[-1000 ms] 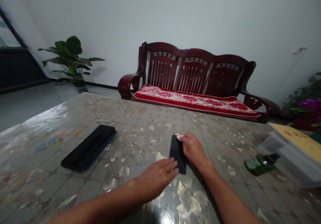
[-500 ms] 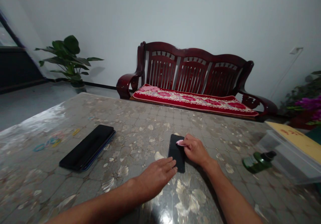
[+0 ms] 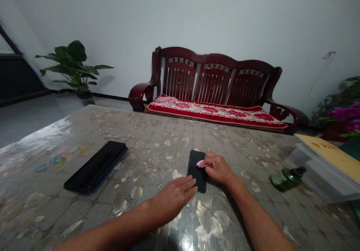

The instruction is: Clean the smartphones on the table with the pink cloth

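Note:
A black smartphone (image 3: 201,181) lies flat on the patterned tablecloth (image 3: 157,138), its screen dark. My left hand (image 3: 180,194) rests with fingers stretched out, the tips touching the phone's lower left edge. My right hand (image 3: 218,168) is closed on a small pink cloth (image 3: 201,164), which it presses against the upper middle of the screen. Part of the cloth is hidden in the fingers. Off to the left lies a stack of dark phones (image 3: 97,167), away from both hands.
Colored rubber bands (image 3: 56,161) lie at the far left. At right are a green bottle (image 3: 287,179) and a clear plastic box (image 3: 320,176) with a yellow envelope (image 3: 332,159) on top. Behind the table stands a wooden bench (image 3: 213,82).
My right hand has slid the pink cloth slightly down the phone's screen. My left hand stays at the phone's edge. The whole view has shifted a little.

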`<state>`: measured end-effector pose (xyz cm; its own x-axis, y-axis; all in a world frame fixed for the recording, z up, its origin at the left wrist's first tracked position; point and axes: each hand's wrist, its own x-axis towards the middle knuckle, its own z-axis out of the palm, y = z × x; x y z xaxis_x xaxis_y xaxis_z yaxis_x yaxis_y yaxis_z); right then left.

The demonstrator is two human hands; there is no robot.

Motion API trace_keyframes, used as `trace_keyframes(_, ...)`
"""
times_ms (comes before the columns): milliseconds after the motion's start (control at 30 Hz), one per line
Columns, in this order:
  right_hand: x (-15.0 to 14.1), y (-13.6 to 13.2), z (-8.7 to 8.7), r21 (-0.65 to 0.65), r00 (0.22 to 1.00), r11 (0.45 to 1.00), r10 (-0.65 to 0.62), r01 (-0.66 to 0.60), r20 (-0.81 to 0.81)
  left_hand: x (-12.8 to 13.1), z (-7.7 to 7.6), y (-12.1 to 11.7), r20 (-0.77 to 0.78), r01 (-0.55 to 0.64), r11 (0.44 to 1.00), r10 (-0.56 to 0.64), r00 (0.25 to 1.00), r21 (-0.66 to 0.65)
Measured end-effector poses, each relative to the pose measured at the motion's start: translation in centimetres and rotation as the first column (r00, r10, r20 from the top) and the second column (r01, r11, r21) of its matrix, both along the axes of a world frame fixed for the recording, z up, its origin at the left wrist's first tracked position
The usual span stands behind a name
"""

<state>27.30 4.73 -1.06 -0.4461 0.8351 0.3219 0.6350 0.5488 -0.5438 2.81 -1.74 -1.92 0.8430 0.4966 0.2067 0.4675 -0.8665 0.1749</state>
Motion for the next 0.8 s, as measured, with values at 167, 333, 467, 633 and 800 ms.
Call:
trace_keyframes(167,0.0,0.2,-0.2,-0.145,0.966,0.989,-0.025,-0.013,-0.256,-0.1,0.5,0.1,0.026,-0.002,1.000,0.003,1.000,-0.031)
trace_keyframes(333,0.5,1.1,-1.1,-0.188,0.777,0.959,-0.281,0.211,-0.563,0.1,2.0,1.1,0.082,-0.008,0.993,0.018,0.996,-0.118)
trace_keyframes(467,0.9,1.9,-1.7,-0.404,0.506,0.876,-0.482,0.262,-0.716,0.3,3.2,3.5,0.076,-0.083,0.993,0.089,0.993,-0.079)
trace_keyframes(633,1.3,2.7,-2.0,-0.468,0.373,0.842,-0.539,0.268,-0.755,1.6,4.1,8.2,-0.138,0.034,0.999,-0.031,0.990,0.021)
trace_keyframes(800,1.5,2.9,-2.0,-0.496,0.314,0.832,-0.553,0.248,-0.771,4.3,4.3,11.6,-0.374,0.140,0.990,-0.123,0.919,0.020)
